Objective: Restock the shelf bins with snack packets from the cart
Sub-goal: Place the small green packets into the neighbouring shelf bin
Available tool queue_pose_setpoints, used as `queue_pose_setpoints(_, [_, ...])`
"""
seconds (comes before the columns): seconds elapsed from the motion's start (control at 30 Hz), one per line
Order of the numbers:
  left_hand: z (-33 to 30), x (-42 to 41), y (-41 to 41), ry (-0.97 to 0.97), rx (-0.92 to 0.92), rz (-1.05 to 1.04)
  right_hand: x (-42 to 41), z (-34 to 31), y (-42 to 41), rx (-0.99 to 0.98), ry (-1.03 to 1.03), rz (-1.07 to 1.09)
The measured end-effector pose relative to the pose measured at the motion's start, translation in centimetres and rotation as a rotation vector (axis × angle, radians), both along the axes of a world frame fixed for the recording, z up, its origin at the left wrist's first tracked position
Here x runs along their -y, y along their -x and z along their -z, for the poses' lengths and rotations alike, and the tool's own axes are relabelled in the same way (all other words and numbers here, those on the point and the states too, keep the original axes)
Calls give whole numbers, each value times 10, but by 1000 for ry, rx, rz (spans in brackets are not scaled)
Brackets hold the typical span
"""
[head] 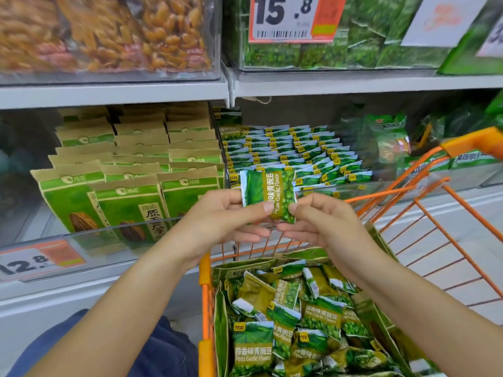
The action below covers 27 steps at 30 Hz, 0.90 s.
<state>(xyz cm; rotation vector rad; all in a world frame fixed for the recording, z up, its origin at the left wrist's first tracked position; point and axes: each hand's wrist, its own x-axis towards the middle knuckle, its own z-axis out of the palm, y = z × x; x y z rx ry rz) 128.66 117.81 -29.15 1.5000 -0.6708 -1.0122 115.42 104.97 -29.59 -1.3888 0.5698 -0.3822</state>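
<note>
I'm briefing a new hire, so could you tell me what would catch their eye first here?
Dead centre, the left hand and right hand pinch one green pea packet above the orange cart. Below lies a heap of packets; behind, the shelf bin holds neat rows.

A green pea packet stands upright, pinched at its lower corners above the orange cart — where loose matching packets lie jumbled in an open bag — and before the shelf bin, seemingly filled in neat rows.
</note>
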Motion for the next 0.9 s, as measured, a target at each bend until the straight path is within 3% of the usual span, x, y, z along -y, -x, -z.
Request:
queue_pose_setpoints(0.17, [2,2,-11,-42,-16,-16,6,1,0,-81,125,-93])
queue_pose_setpoints(0.33, [1,-1,-17,-14,264,-9,22,-4,-3,-130,476,-108])
queue_pose_setpoints(0.43, [11,3,-19,10,465,-73,25,-20,-14,-127,650,-232])
queue_pose_setpoints(0.5, [20,4,-19,84,716,-174,25,-29,-25,-165,852,-309])
queue_pose_setpoints(0.57, [23,5,-19,167,1217,-300,34,-30,-40,-160,1000,-270])
queue_pose_setpoints(0.6, [23,5,-20,209,1400,-345,42,-29,-48,-165,988,-228])
queue_pose_setpoints(0.67, [25,5,-25,205,1539,-417,54,-25,-65,-165,913,-126])
queue_pose_setpoints(0.8, [29,4,-42,-29,1587,-429,78,-9,-106,-239,651,-35])
queue_pose_setpoints(0.9, [30,5,-50,-50,1585,-387,93,-2,-142,-234,469,46])
